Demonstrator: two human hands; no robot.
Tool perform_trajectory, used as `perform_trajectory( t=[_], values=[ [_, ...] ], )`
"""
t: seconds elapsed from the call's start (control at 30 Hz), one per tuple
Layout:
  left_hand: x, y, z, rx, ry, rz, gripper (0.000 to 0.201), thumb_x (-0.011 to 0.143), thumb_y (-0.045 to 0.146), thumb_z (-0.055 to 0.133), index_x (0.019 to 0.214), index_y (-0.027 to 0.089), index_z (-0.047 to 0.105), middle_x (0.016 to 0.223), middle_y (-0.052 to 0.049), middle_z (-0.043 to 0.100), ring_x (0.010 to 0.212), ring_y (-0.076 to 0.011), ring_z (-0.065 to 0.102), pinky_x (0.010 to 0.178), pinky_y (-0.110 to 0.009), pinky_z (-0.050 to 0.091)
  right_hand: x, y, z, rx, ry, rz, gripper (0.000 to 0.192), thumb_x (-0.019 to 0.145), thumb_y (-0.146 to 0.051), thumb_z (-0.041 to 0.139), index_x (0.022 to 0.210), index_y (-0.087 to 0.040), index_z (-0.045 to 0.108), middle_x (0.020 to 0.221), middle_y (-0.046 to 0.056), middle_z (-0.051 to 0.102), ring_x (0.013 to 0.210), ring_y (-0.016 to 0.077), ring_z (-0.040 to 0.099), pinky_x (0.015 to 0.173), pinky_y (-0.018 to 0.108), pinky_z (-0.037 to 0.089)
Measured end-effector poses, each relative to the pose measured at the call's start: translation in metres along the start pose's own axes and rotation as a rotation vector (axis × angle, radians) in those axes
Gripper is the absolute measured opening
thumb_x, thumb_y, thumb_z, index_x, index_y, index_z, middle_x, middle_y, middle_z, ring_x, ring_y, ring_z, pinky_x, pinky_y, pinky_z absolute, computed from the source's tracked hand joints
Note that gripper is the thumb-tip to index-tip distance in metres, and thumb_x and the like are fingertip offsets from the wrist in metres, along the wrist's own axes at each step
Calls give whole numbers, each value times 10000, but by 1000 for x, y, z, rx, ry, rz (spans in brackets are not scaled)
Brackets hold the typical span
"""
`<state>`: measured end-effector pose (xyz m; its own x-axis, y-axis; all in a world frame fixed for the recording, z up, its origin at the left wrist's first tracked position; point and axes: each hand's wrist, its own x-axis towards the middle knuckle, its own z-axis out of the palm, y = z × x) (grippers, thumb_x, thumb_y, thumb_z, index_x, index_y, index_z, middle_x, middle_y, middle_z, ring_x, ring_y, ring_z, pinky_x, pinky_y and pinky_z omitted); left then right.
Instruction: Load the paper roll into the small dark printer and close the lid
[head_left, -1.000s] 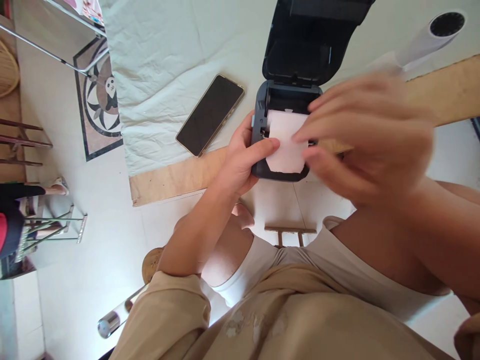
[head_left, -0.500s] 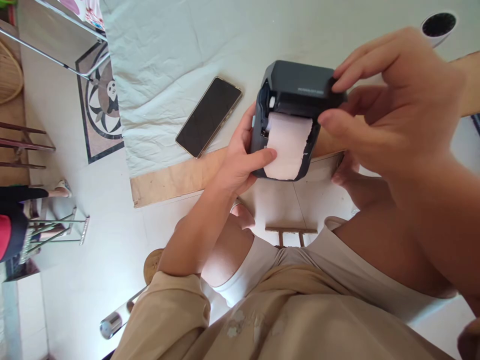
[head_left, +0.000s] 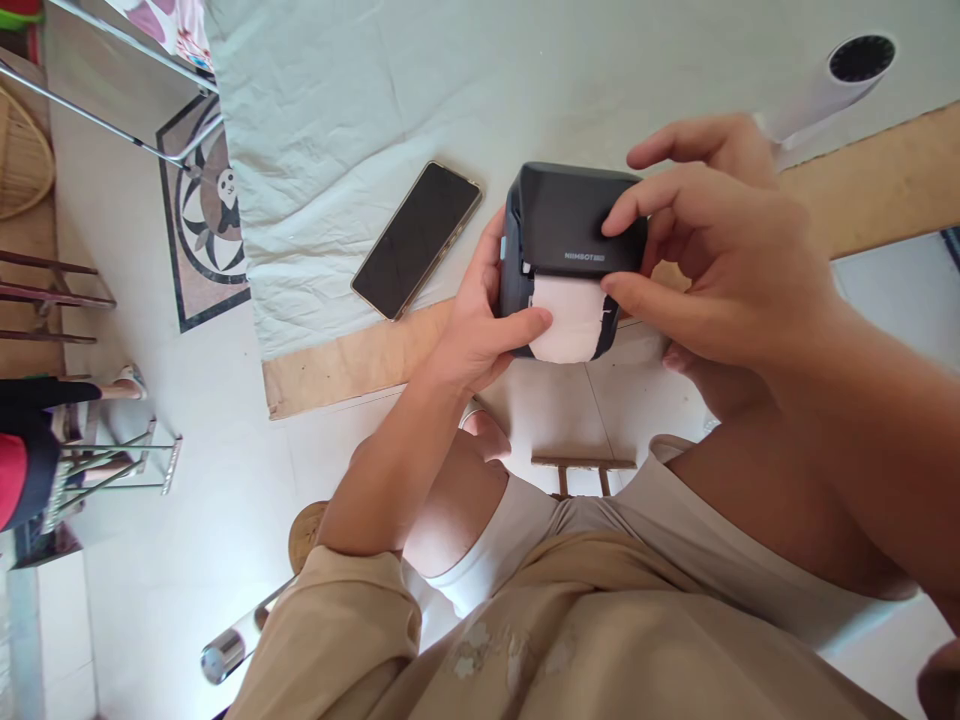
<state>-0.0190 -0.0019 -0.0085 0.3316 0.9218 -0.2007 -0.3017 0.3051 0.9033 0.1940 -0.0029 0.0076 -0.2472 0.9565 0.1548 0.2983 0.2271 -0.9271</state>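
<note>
Lying dark and face-up on the pale cloth [head_left: 337, 130], the phone [head_left: 417, 238] has not moved. Just right of it our left hand [head_left: 480, 335] still grips the small dark printer [head_left: 564, 240] by its left side, thumb pressed on the white paper [head_left: 571, 318] hanging out in front, at the near edge of the surface [head_left: 352, 355]. Half a second ago the lid stood partly raised; now it sits flat over the roll. Our right hand [head_left: 720, 250] grasps the printer's right side, fingertips on the lid.
</note>
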Motion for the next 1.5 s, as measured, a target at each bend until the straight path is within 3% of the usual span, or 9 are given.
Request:
perform_trajectory(
  t=[0.13, 0.23, 0.3, 0.43, 0.73, 1.03, 1.2, 1.37, 1.5],
  values=[
    [-1, -2, 3, 4, 25, 8, 860, 609, 388, 925, 1364, 329, 519, 1204, -35, 711, 1287, -337, 673, 914, -390, 620, 0, 0, 3, -144, 8, -78, 252, 852, -283, 698, 1099, -260, 654, 1269, 106, 567, 1099, 193, 612, 675, 294, 540],
    [-3, -4, 7, -16, 5, 64, 673, 706, 489, 861, 1288, 330, 564, 1118, -11, 729, 1181, -291, 725, 761, -322, 600, 1, 5, 7, 2, -37, 49, 641, 816, -403, 745, 1381, -320, 453, 1388, 69, 498, 891, 98, 609, 655, 265, 533],
    [-4, -5, 10, -25, 21, 96, 518, 784, 570, 795, 1189, 315, 599, 1016, -2, 738, 1036, -249, 763, 654, -288, 565, 2, 9, 10, 81, -89, 96, 798, 776, -465, 770, 1448, -320, 366, 1343, 67, 509, 981, 121, 601, 671, 239, 537],
    [-5, -2, 12, -15, 14, 64, 401, 849, 555, 764, 1111, 282, 634, 888, 1, 735, 773, -187, 739, 573, -281, 525, 7, 15, 11, 92, -142, 92, 737, 770, -478, 754, 1393, -279, 415, 1299, 72, 521, 1089, 151, 564, 676, 212, 534],
    [1, 1, 3, -27, -35, 7, 348, 843, 479, 784, 1091, 286, 637, 969, -16, 745, 825, -208, 720, 653, -321, 555, 11, 10, 12, 95, -138, 122, 674, 806, -366, 744, 1389, -263, 422, 1235, 56, 596, 1020, 112, 594, 671, 175, 541],
    [5, -7, 10, -159, 77, -65, 476, 961, 672, 535, 1058, 234, 695, 1149, -63, 772, 1303, -314, 652, 1056, -404, 583, 4, 10, 10, 119, -45, 201, 725, 811, -484, 784, 1440, -396, 434, 1508, 43, 497, 679, 37, 607, 528, 194, 526],
    [7, -9, 3, -174, 76, -42, 477, 958, 685, 530, 992, 245, 713, 1037, -59, 792, 1252, -321, 679, 982, -392, 612, 3, 5, 9, 10, -93, 116, 786, 788, -476, 798, 1475, -312, 454, 1284, 75, 610, 865, 104, 629, 714, 242, 595],
    [7, -8, 5, -180, 69, 31, 373, 1046, 512, 485, 1011, 221, 715, 916, -9, 777, 1124, -236, 748, 801, -289, 610, -1, 8, 4, -194, -45, -102, 709, 806, -423, 767, 1452, -320, 495, 1465, 95, 462, 1148, 185, 623, 693, 250, 606],
    [9, -5, 7, -235, 84, -97, 399, 1054, 490, 436, 971, 195, 692, 908, -23, 776, 1134, -240, 749, 914, -317, 607, -4, 2, 4, -296, 193, -136, 571, 809, -471, 778, 1301, -276, 563, 1112, 46, 564, 650, 41, 500, 480, 233, 425]
  ],
)
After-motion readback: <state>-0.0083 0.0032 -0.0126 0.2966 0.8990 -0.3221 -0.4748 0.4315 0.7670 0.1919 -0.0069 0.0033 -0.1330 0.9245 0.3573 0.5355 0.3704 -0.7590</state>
